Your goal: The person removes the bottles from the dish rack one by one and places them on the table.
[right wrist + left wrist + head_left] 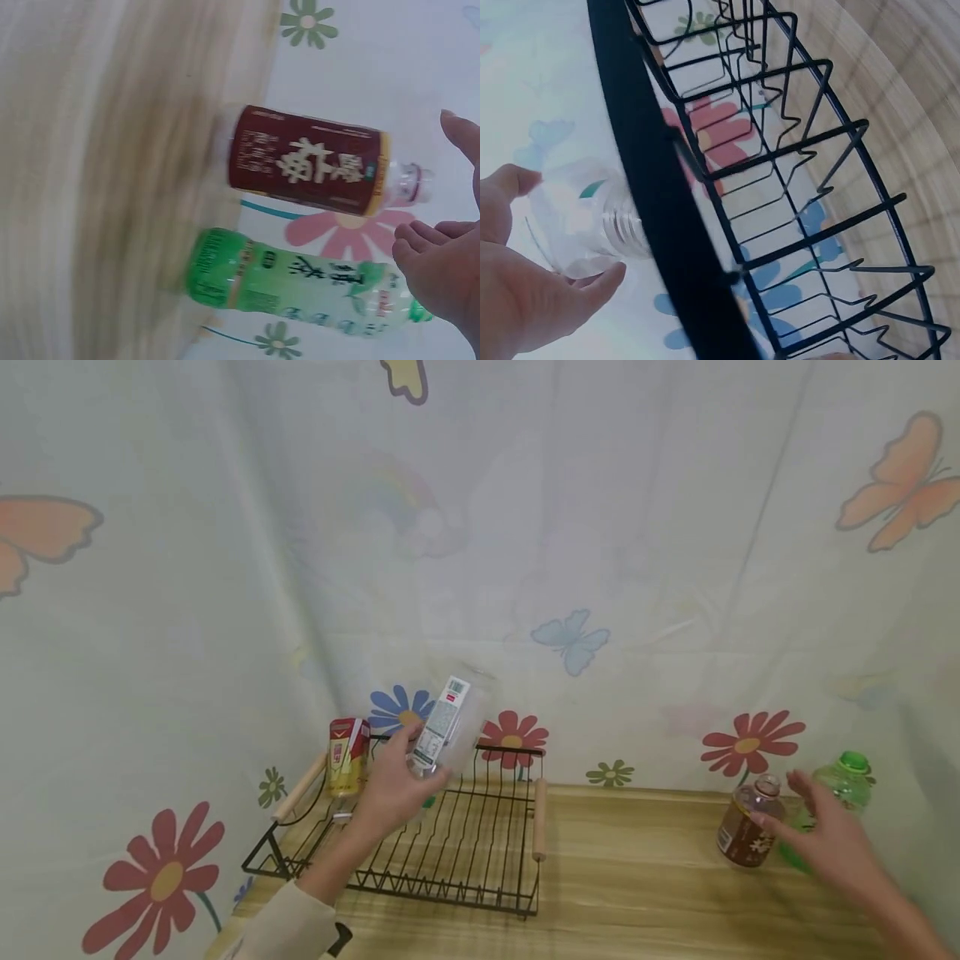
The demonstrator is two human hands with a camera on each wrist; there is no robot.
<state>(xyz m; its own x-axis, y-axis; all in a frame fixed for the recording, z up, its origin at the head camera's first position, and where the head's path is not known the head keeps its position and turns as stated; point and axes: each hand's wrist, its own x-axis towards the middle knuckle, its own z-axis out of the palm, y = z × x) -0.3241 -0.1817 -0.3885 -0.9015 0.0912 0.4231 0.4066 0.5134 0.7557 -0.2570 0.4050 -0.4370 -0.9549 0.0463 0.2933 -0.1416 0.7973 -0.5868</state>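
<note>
My left hand [401, 781] grips a clear plastic bottle [468, 718] with a white printed label, tilted above the black wire dish rack [450, 887]. In the left wrist view the thumb and a finger curve around the bottle [581, 217], whose ridged part points toward the rack. Over at the right, my right hand [832, 843] has its fingers spread beside a bottle with a dark brown label [746, 827]. A green bottle [852, 781] stands just behind that hand and is partly covered by it. Both bottles stand upright.
A red and yellow carton [347, 760] sits at the rack's left end. Wooden handles [540, 818] flank the rack. Behind the wooden table [630, 877] hangs a pale curtain [645, 527] printed with flowers and butterflies. A small black object [341, 938] lies near the left sleeve.
</note>
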